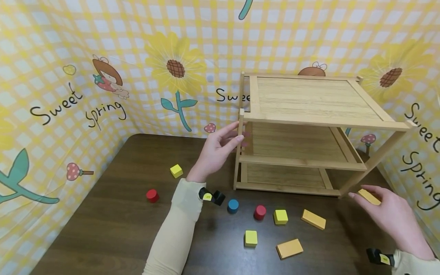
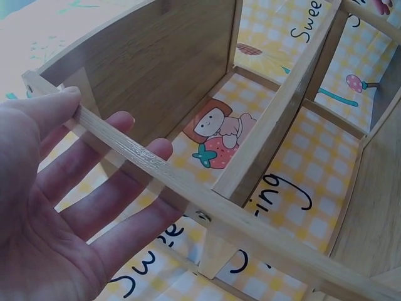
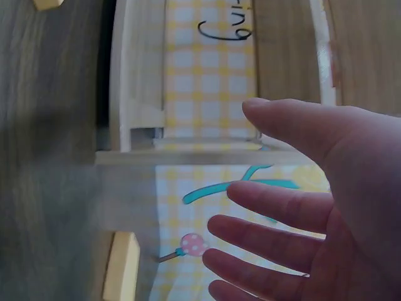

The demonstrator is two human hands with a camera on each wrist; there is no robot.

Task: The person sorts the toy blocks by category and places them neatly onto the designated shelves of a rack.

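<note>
A three-tier wooden shelf (image 1: 302, 162) stands on the table. My left hand (image 1: 216, 149) grips its left front post, thumb on the near side and fingers behind, as the left wrist view shows around the post (image 2: 150, 163). Low beside the shelf's right front leg is my right hand (image 1: 392, 210), fingers spread and thumb apart. An orange rectangular block (image 1: 369, 196) shows between thumb and fingers in the head view. In the right wrist view that block (image 3: 122, 266) lies on the table, apart from the hand, and the palm holds nothing.
Before the shelf lie a blue cylinder (image 1: 233, 206), a red cylinder (image 1: 260, 212), yellow cubes (image 1: 280, 217) and two orange blocks (image 1: 313, 219). Another red cylinder (image 1: 152, 196) and yellow cube (image 1: 176, 171) sit left of my left arm. A checked cloth (image 1: 137, 57) hangs behind the table.
</note>
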